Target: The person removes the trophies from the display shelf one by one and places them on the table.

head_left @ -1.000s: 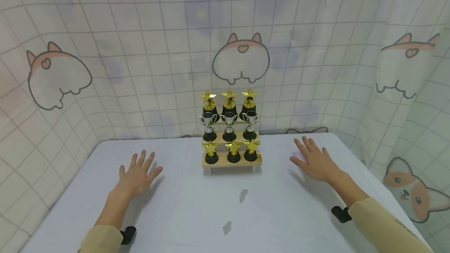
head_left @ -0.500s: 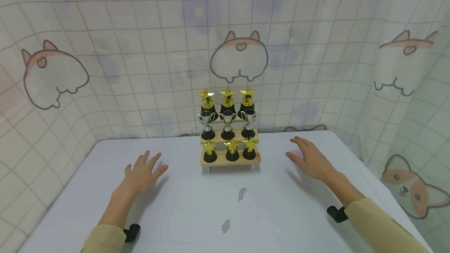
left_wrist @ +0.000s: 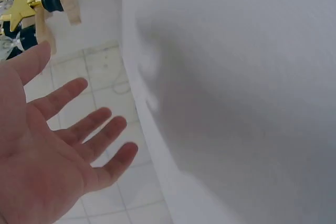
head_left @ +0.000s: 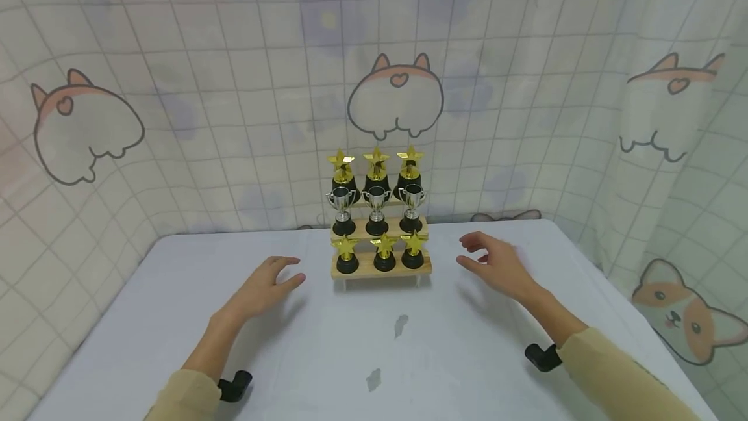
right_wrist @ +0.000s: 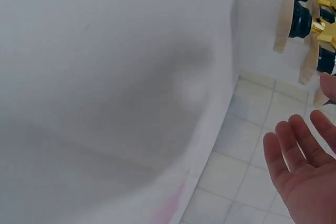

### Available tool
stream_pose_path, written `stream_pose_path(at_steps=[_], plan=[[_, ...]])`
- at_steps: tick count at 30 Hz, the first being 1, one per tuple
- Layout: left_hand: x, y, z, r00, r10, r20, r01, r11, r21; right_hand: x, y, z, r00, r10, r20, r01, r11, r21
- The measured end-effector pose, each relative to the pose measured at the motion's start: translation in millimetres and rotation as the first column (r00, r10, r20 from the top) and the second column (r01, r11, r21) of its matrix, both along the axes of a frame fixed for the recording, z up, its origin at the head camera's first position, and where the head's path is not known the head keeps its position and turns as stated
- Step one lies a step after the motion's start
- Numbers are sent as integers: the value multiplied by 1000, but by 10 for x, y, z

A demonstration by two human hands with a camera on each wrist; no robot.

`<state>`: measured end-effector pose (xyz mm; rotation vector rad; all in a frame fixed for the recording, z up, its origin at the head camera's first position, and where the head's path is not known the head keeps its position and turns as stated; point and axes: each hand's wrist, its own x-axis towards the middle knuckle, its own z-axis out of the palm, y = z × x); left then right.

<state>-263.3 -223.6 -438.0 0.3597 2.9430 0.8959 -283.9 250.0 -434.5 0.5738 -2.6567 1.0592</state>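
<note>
While left hand [head_left: 264,287] and right hand [head_left: 498,269] are held relaxed, empty, the tiered trophy stand [head_left: 365,271] is best approached evenly from both sides.

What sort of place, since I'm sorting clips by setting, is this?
Probably an indoor recording booth: grid-patterned cloth hangs behind and beside a white-covered table, where a tiered stand holds nine trophies.

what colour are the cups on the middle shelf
The cups are silver; the head view shows them best.
</note>
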Motion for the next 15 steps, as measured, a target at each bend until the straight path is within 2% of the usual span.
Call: stream_pose_path(at_steps=[4,9,15], plan=[[-24,107,-28,996,7,87,-16,995,103,46,-60,30,999,10,34,-8,998,-56],[-55,231,-34,989,25,142,-51,982,180,70,-132,71,995,4,101,5,996,-85],[-76,337,-21,972,35,231,-109,942,317,58,-249,54,988,5,156,15,992,-126]])
